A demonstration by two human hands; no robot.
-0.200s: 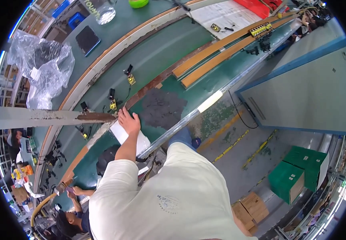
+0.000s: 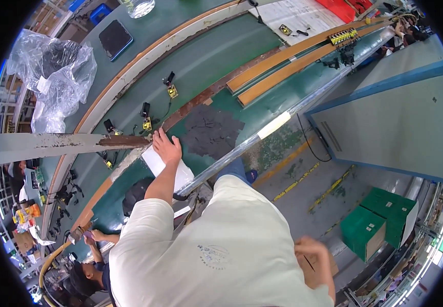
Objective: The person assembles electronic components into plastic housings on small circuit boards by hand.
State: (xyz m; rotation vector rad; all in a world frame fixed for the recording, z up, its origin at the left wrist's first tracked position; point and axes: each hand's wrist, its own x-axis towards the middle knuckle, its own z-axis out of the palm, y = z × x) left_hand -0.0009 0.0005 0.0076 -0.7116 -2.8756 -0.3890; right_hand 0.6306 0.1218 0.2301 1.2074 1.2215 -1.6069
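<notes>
My left hand (image 2: 167,147) lies flat with its fingers extended at the top of a white sheet or board (image 2: 182,176) on the green bench, beside a worn post (image 2: 68,147). Its fingertips touch the brown strip at the post's foot. My right hand (image 2: 312,247) is low on the right beside my shirt, in front of a cardboard box (image 2: 325,271). Its fingers are bent and somewhat blurred; a thin dark line shows below them, and I cannot tell whether they hold it. A dark grey patch (image 2: 212,132) lies right of my left hand.
Small yellow circuit boards with black parts (image 2: 173,91) lie along the green belt. Wooden rails (image 2: 283,69) run to the far right. Another person (image 2: 85,276) works at lower left. A grey cabinet (image 2: 385,117) and green boxes (image 2: 364,233) stand on the right.
My right hand has come into view at lower right, in front of the cardboard box. The left hand stays at the white sheet, while the whole view shifts slightly.
</notes>
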